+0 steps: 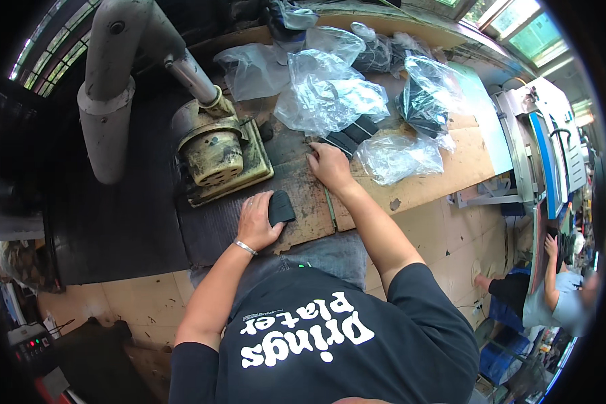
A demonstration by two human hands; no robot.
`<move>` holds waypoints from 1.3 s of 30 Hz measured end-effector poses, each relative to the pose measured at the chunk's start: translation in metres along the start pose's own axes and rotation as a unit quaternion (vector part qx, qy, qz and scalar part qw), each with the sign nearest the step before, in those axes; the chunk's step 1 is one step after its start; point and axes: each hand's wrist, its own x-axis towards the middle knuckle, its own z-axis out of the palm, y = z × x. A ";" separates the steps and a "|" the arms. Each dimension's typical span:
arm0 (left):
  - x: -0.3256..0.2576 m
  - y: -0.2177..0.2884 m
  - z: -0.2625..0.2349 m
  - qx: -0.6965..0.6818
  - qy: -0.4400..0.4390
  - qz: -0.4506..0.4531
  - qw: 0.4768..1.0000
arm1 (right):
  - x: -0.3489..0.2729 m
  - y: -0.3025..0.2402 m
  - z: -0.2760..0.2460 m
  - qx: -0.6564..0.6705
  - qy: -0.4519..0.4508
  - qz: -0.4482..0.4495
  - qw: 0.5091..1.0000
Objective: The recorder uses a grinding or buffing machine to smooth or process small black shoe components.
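Observation:
My left hand (256,223) is closed around a small black ribbed block (281,207), its fingers along one side and the thumb at the near edge. The block rests at the front of the blackened cardboard (303,192) on the bench. Farther right, my right hand (330,167) is beside the left end of some black strip-like bundles (351,137). Its thumb and forefinger are apart, and nothing shows between them. Whether the other fingertips touch the bundles is hard to tell. Clear plastic bags (330,94) partly cover the bundles.
Left of my hands stands a soot-stained cream machine head (212,158) with a metal arm. A thick grey duct (108,87) hangs beyond it. An empty-looking clear bag (400,158) and a bag of black pieces (425,101) lie rightward. Another person (555,296) is at far right.

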 end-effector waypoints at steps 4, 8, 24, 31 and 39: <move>-0.003 0.001 0.003 -0.011 0.016 -0.022 1.000 | 0.024 0.003 0.023 -0.158 -0.059 0.036 0.985; -0.013 0.007 -0.009 -0.187 0.012 -0.161 0.969 | 0.015 -0.002 0.014 -0.061 -0.019 0.024 0.998; -0.028 0.016 -0.029 -0.734 -0.092 -0.129 0.661 | -0.085 -0.055 -0.014 0.756 -0.203 0.227 0.580; -0.037 0.005 -0.031 -0.742 -0.074 -0.126 0.654 | -0.072 -0.044 -0.005 0.727 -0.094 0.262 0.627; -0.022 0.026 -0.040 -0.733 -0.106 -0.083 0.667 | -0.073 -0.056 -0.031 0.495 -0.302 0.153 0.800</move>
